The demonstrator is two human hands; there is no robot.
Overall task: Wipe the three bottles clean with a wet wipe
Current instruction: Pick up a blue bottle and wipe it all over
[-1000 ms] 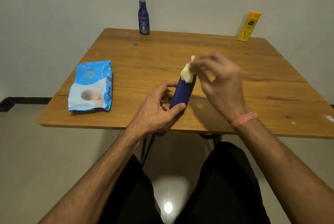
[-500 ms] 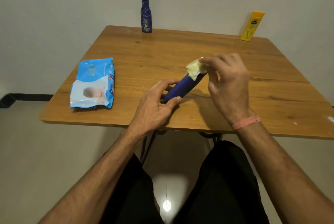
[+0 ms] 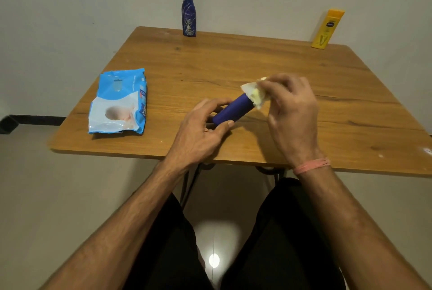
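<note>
While the left hand (image 3: pixel 201 130) has its grip curled round the lower end of the tilted dark blue bottle (image 3: pixel 233 112) at frame centre, the right hand (image 3: pixel 292 112) pinches a wet wipe (image 3: pixel 253 93) against its upper end. Two more bottles, blue (image 3: pixel 189 13) and yellow (image 3: pixel 327 30), stand along the worktop's (image 3: pixel 233 60) upper edge; the wipes pack (image 3: pixel 119 102) lies left.

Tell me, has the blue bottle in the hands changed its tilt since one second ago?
Yes. The blue bottle has tipped from nearly upright to lying low over the table, wiped end toward the right.
</note>
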